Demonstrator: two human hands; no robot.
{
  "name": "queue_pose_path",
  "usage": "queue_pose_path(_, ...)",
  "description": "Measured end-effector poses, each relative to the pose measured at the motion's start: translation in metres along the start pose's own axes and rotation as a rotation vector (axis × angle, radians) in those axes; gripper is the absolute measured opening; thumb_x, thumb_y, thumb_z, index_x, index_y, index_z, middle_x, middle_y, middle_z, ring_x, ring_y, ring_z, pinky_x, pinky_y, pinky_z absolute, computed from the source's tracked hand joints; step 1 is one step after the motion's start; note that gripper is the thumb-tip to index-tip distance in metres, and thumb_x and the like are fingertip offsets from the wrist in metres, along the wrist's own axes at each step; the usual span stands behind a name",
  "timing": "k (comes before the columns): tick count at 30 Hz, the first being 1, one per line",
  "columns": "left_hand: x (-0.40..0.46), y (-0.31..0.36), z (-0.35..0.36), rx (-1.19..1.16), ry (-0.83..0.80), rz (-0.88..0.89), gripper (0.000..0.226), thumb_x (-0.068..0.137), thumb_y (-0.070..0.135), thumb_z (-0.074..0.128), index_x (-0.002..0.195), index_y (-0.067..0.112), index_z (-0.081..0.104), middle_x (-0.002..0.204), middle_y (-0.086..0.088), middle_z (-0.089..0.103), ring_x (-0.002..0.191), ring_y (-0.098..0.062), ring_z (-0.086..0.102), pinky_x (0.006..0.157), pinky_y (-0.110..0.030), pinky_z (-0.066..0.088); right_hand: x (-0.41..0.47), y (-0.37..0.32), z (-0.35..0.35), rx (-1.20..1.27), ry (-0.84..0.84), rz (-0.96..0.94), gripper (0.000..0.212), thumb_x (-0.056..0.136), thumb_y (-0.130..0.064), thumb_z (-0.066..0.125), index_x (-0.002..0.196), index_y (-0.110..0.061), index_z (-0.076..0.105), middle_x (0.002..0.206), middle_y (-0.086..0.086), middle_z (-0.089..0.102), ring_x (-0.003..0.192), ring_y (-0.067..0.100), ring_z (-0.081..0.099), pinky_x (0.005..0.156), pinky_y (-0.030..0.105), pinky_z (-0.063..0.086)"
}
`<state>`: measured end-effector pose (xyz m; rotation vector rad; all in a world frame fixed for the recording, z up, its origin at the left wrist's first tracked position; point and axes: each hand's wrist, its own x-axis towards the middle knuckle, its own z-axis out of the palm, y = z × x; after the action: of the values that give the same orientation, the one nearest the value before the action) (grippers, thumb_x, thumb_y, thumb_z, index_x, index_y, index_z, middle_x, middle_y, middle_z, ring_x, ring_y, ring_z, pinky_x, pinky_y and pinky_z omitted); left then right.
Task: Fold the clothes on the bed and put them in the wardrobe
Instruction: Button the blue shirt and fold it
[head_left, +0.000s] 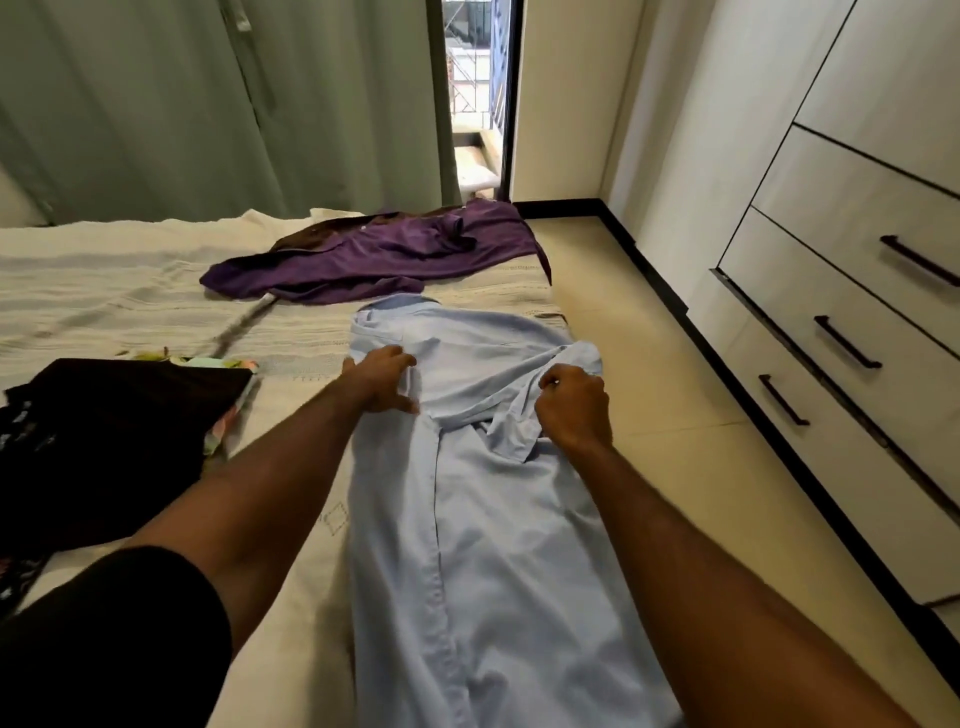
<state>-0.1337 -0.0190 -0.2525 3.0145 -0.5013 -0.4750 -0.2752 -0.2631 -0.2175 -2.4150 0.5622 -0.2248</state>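
Here both hands (470, 395) work the blue shirt (467, 519).

Green curtains (156, 104) hang left; cream floor (649, 364), perhaps tiled; daylight beyond.

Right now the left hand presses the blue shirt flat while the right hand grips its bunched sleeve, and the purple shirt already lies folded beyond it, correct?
Not quite. The head view shows the purple shirt lying crumpled and unfolded. The rest holds: left hand presses the blue shirt, right hand grips its bunched sleeve.
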Motion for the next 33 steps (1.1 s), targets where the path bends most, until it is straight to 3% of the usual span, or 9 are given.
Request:
queue_pose_path(5, 0.031, -0.012, 0.03, -0.013, -0.119, -0.027, 0.138, 0.052, 0.067, 0.088, 0.16, 0.032, 0.009, 0.169, 0.001, -0.003, 0.155, -0.027, 0.008, 0.118, -0.065, 0.021, 0.022, -0.018, 0.036, -0.099, -0.038, 0.036, 0.031, 0.099, -0.031, 0.05, 0.115, -0.011, 0.067, 0.118, 0.019, 0.064, 0.111, 0.041, 0.061, 0.088, 0.043, 0.052)
queue_pose_path(11, 0.034, -0.006, 0.032, 0.078, -0.118, -0.037, 0.142, 0.056, 0.066, 0.087, 0.159, 0.037, -0.007, 0.169, 0.001, -0.011, 0.156, -0.025, -0.002, 0.113, -0.069, 0.024, 0.042, -0.016, 0.069, -0.204, -0.129, 0.072, 0.032, 0.103, -0.042, 0.041, 0.126, -0.027, 0.058, 0.131, 0.016, 0.049, 0.118, 0.039, 0.054, 0.096, 0.047, 0.046)
queue_pose_path(15, 0.033, -0.008, 0.031, 0.095, -0.118, -0.034, 0.144, 0.056, 0.072, 0.084, 0.157, 0.043, -0.015, 0.168, 0.002, -0.014, 0.156, -0.026, -0.007, 0.111, -0.073, 0.021, 0.047, -0.013, 0.069, -0.152, -0.143, 0.176, 0.048, 0.102, -0.047, 0.04, 0.131, -0.015, 0.06, 0.139, 0.019, 0.044, 0.124, 0.039, 0.051, 0.103, 0.048, 0.043)
queue_pose_path(20, 0.036, -0.009, 0.029, 0.113, -0.114, -0.031, 0.146, 0.053, 0.074, 0.084, 0.157, 0.043, -0.014, 0.168, 0.001, -0.013, 0.155, -0.026, -0.008, 0.111, -0.072, 0.021, 0.034, -0.003, 0.041, 0.036, 0.073, 0.232, 0.033, 0.077, -0.038, 0.079, 0.096, -0.013, 0.07, 0.107, 0.015, 0.071, 0.103, 0.036, 0.066, 0.084, 0.04, 0.054)
queue_pose_path(21, 0.037, -0.008, 0.03, 0.113, -0.118, -0.03, 0.146, 0.053, 0.074, 0.084, 0.157, 0.043, -0.014, 0.168, 0.002, -0.013, 0.155, -0.026, -0.008, 0.111, -0.072, 0.021, 0.028, 0.003, 0.037, 0.075, 0.087, 0.207, 0.023, 0.072, -0.03, 0.082, 0.082, -0.016, 0.067, 0.094, 0.012, 0.072, 0.094, 0.034, 0.067, 0.077, 0.037, 0.055)
queue_pose_path(23, 0.037, -0.009, 0.029, 0.12, -0.116, -0.029, 0.148, 0.051, 0.075, 0.084, 0.156, 0.043, -0.014, 0.168, 0.002, -0.013, 0.155, -0.026, -0.008, 0.11, -0.072, 0.021, 0.015, 0.02, 0.034, 0.154, 0.071, 0.203, 0.033, 0.065, -0.018, 0.085, 0.066, -0.019, 0.052, 0.072, 0.005, 0.065, 0.078, 0.033, 0.066, 0.064, 0.035, 0.051)
queue_pose_path(27, 0.036, -0.008, 0.029, 0.13, -0.124, -0.022, 0.15, 0.049, 0.075, 0.085, 0.156, 0.043, -0.014, 0.168, 0.002, -0.011, 0.155, -0.026, -0.009, 0.11, -0.072, 0.022, -0.008, 0.052, 0.037, 0.187, 0.033, 0.182, 0.039, 0.064, -0.014, 0.084, 0.089, -0.021, 0.054, 0.082, 0.001, 0.065, 0.082, 0.028, 0.064, 0.074, 0.045, 0.057)
queue_pose_path(30, 0.035, -0.005, 0.031, 0.135, -0.102, -0.029, 0.149, 0.049, 0.073, 0.086, 0.157, 0.042, -0.012, 0.168, 0.001, -0.008, 0.155, -0.026, -0.007, 0.108, -0.071, 0.025, -0.009, 0.047, 0.042, 0.071, 0.198, -0.01, 0.019, 0.08, -0.026, 0.078, 0.087, -0.019, 0.062, 0.086, 0.003, 0.067, 0.081, 0.026, 0.065, 0.074, 0.041, 0.056)
queue_pose_path(33, 0.034, -0.005, 0.032, 0.137, -0.09, -0.033, 0.149, 0.049, 0.071, 0.087, 0.157, 0.041, -0.01, 0.167, 0.001, -0.005, 0.155, -0.027, -0.005, 0.106, -0.071, 0.027, -0.005, 0.021, 0.055, -0.048, 0.157, -0.11, 0.033, 0.08, -0.046, 0.077, 0.095, -0.021, 0.062, 0.089, 0.005, 0.071, 0.084, 0.029, 0.068, 0.074, 0.042, 0.057)
